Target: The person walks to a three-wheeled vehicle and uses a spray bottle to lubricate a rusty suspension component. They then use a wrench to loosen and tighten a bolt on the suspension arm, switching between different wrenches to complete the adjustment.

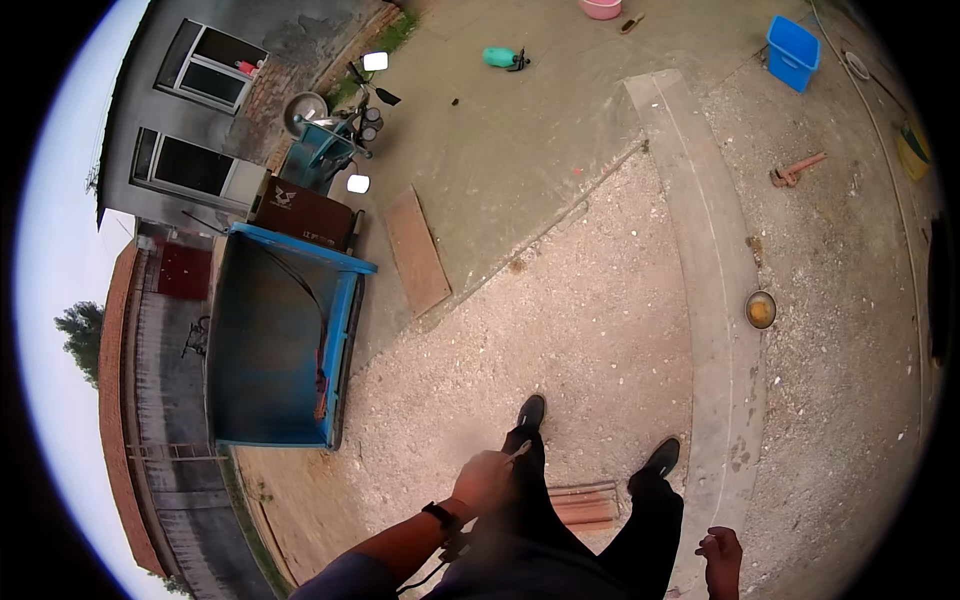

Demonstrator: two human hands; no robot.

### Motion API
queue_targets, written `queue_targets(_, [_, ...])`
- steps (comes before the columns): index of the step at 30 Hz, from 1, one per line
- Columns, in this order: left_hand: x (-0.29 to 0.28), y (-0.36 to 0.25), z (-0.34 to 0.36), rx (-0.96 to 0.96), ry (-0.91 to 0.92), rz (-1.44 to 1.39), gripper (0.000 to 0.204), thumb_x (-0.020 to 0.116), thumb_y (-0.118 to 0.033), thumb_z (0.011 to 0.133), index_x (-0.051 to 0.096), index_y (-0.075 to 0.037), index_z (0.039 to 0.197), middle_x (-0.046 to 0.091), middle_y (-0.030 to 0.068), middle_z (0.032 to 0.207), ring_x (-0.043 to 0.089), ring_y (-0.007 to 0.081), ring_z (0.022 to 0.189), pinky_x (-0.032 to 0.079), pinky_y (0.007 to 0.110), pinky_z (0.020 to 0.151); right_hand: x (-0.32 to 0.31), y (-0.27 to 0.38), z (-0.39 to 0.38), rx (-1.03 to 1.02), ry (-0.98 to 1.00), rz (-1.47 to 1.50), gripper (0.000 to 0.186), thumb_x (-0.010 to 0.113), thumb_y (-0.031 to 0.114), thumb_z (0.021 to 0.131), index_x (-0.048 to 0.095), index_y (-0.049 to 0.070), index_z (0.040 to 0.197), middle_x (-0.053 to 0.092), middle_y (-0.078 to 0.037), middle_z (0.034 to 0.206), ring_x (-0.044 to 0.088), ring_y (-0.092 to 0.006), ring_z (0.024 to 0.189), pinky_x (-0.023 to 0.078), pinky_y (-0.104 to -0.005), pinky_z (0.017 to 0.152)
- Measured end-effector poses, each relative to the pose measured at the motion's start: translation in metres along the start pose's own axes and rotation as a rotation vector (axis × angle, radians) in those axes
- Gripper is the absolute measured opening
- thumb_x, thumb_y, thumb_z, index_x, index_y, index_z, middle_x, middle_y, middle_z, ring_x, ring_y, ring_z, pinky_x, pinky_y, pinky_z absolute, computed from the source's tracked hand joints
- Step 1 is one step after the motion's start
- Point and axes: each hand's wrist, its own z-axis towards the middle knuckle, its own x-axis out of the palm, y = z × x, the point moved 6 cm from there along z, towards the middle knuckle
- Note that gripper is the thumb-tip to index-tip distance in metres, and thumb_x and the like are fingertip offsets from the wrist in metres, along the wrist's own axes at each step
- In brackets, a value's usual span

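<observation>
My left hand [486, 484], with a dark band on its wrist, is in front of my left thigh. Its fingers are closed, and a small pale tip [522, 449] shows at them; I cannot make out what it is. Low at the right, away from my body, my right hand [721, 562] has its fingers curled in. Whatever it may hold is hidden. Between my legs, reddish ridged blocks [585, 506] lie on the ground. My dark shoes [533, 411] stand on pale gravel.
At the left stands a cargo tricycle with a blue bed [275, 345]. A brown board [417, 250] lies beside it. On the right are a metal bowl [760, 310], a pink pipe wrench-like tool [797, 170] and a blue tub [792, 54]. A green bottle [498, 57] lies farther off.
</observation>
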Motion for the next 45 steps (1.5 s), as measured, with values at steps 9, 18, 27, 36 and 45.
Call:
queue_targets(9, [-0.046,-0.095,-0.108,-0.154,-0.136,-0.417,0.03,0.053,-0.025,0.099,0.069,0.0,0.094,0.067,0.021,0.092,0.061,0.0403,0.096,0.048,0.049,0.085,-0.131,0.172,-0.095,-0.291,-0.211,-0.731,0.025,0.073,0.022,0.084,0.068,0.005,0.102,0.069,-0.012,0.076,0.069,-0.0246,0.071,0.055,-0.0361,0.067])
queue_targets(18, [-0.077,-0.09,-0.058,-0.136,-0.135,-0.493,0.036,0.051,-0.03,0.098,0.068,0.001,0.088,0.066,0.0255,0.091,0.061,0.0436,0.092,0.048,0.052,0.084,-0.056,0.272,-0.092,-0.333,-0.151,-0.956,0.035,0.072,0.036,0.085,0.069,0.007,0.104,0.073,-0.015,0.085,0.071,-0.0316,0.081,0.056,-0.0399,0.073])
queue_targets(27, [-0.126,-0.059,0.025,-0.136,-0.211,-0.559,0.033,0.053,-0.03,0.099,0.07,-0.003,0.097,0.069,0.0206,0.097,0.061,0.0407,0.098,0.049,0.049,0.089,-0.084,0.273,-0.016,-0.06,-0.115,-0.617,0.028,0.067,0.022,0.088,0.064,-0.003,0.102,0.071,-0.015,0.087,0.072,-0.0241,0.074,0.056,-0.0349,0.064])
queue_targets(36, [-0.168,-0.035,0.077,-0.275,-0.23,-0.601,0.036,0.05,-0.031,0.099,0.07,-0.002,0.098,0.069,0.0208,0.099,0.061,0.0406,0.1,0.048,0.05,0.09,-0.063,0.358,0.067,0.071,-0.066,-0.538,0.025,0.064,0.02,0.092,0.061,-0.002,0.103,0.07,-0.015,0.09,0.072,-0.0259,0.076,0.054,-0.0358,0.061])
queue_targets(45, [-0.183,-0.029,0.114,-0.598,-0.395,-0.682,0.033,0.053,-0.031,0.098,0.07,-0.002,0.096,0.067,0.023,0.095,0.061,0.0412,0.097,0.048,0.05,0.088,-0.097,0.429,0.339,0.205,0.516,-0.692,0.026,0.063,0.021,0.092,0.06,-0.002,0.104,0.07,-0.015,0.091,0.072,-0.0257,0.076,0.055,-0.0362,0.061])
